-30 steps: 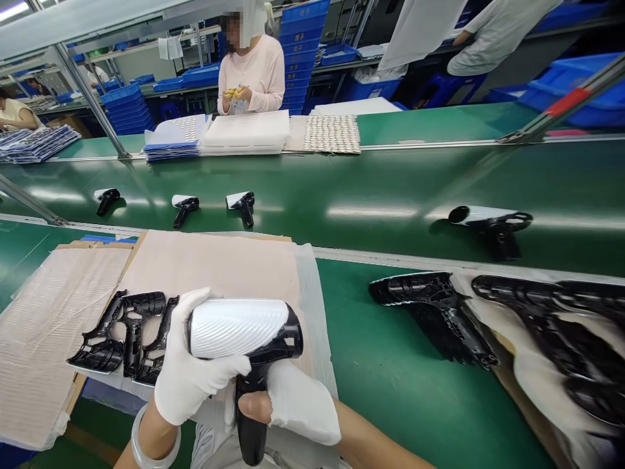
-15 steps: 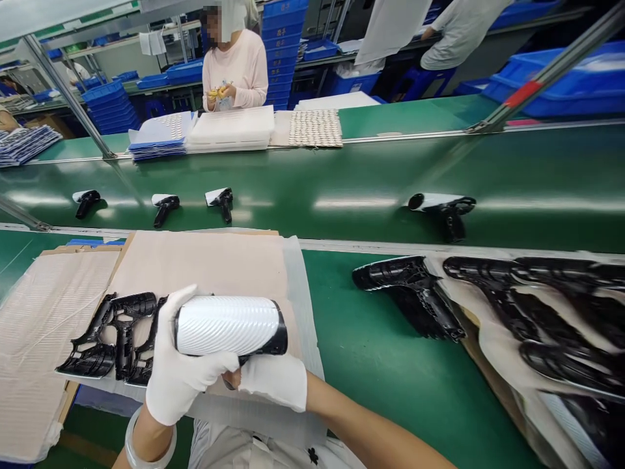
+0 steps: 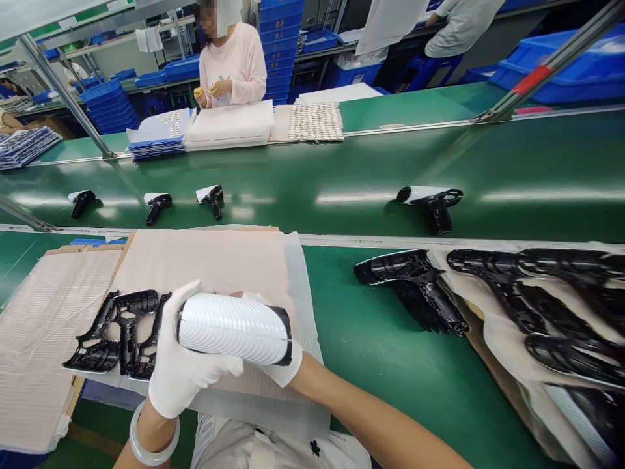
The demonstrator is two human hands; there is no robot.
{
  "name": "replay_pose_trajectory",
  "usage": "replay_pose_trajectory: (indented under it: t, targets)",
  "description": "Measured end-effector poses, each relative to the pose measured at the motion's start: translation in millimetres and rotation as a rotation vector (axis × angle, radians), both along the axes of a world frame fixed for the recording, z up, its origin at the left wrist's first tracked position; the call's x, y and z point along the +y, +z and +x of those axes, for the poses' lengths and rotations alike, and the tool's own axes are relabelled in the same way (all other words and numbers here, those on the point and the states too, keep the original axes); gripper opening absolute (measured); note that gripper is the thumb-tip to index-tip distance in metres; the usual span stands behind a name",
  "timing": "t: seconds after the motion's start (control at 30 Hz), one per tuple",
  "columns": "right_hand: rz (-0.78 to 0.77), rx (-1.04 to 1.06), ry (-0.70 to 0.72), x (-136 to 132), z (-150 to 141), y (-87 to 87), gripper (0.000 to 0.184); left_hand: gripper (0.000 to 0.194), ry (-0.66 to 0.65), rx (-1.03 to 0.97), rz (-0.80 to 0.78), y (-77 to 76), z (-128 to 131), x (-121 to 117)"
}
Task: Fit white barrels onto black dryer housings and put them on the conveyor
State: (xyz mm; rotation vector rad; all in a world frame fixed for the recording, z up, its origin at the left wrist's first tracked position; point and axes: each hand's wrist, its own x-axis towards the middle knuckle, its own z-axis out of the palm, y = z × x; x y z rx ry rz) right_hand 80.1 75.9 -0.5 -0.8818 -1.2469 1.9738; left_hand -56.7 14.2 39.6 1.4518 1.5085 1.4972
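Observation:
A hair dryer housing [image 3: 233, 329] with a white ribbed barrel and black ends lies across both my hands, over the paper-covered stack. My left hand [image 3: 178, 368], in a white glove, is wrapped round its left end, thumb on top and fingers below. Behind and under the barrel is my right hand [image 3: 288, 366], gloved too; it grips the housing from the far side, and most of its fingers are hidden. The dryer's handle is out of sight. To the left, several black housing halves [image 3: 127, 339] rest on the paper sheet [image 3: 209, 257], inner sides up.
Along the green conveyor [image 3: 303, 176] lie several assembled hair dryers [image 3: 436, 207]. More black half shells [image 3: 415, 286] are stacked on the right, beside a paper-lined pile of shells [image 3: 512, 286]. Across the line a co-worker [image 3: 234, 62] handles small yellow pieces. A metal post [image 3: 532, 81] slants at right.
The housing has rolled so more of its white ribbed side shows. My right hand has moved from below the barrel to behind it. The dryers on the conveyor have shifted left.

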Motion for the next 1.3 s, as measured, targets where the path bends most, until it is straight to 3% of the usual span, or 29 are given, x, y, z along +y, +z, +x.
replay_pose_trajectory:
  t: [0.07,0.23,0.33,0.43,0.6,0.73,0.87,0.93,1.13,1.3]
  targets:
    - [0.113,-0.153,-0.061,9,0,1.7,0.025,0.092,-0.006,-0.005,-0.025,0.2,0,0]
    - [0.727,-0.720,-0.069,24,2,6.1,0.017,0.091,0.033,-0.002,-0.050,5.3,1,-1]
    - [0.986,-0.828,-0.132,28,3,3.2,0.018,0.091,0.031,0.012,-0.083,6.7,0,-1]
    - [1.144,-0.833,-0.319,31,6,-3.7,0.023,0.093,0.023,0.040,-0.113,7.0,-2,-1]
    - [1.107,-0.805,-0.530,36,5,-12.2,0.020,0.096,0.030,0.076,-0.173,11.1,-2,1]
    - [1.276,-0.770,-0.609,39,6,-9.6,0.025,0.097,0.003,0.064,-0.132,13.4,0,2]
    - [1.370,-0.717,-0.690,42,9,-7.6,0.029,0.054,-0.040,0.039,-0.091,6.3,-2,2]
    - [1.387,-0.720,-0.677,43,8,-9.0,0.029,0.043,-0.023,0.011,-0.087,-0.4,-4,2]
    - [1.386,-0.747,-0.652,43,6,-13.2,0.030,0.052,-0.017,-0.143,-0.092,-9.1,-5,0]
    - [1.401,-0.705,-0.671,42,5,-16.9,0.027,0.067,-0.009,0.101,-0.076,9.1,-2,-1]
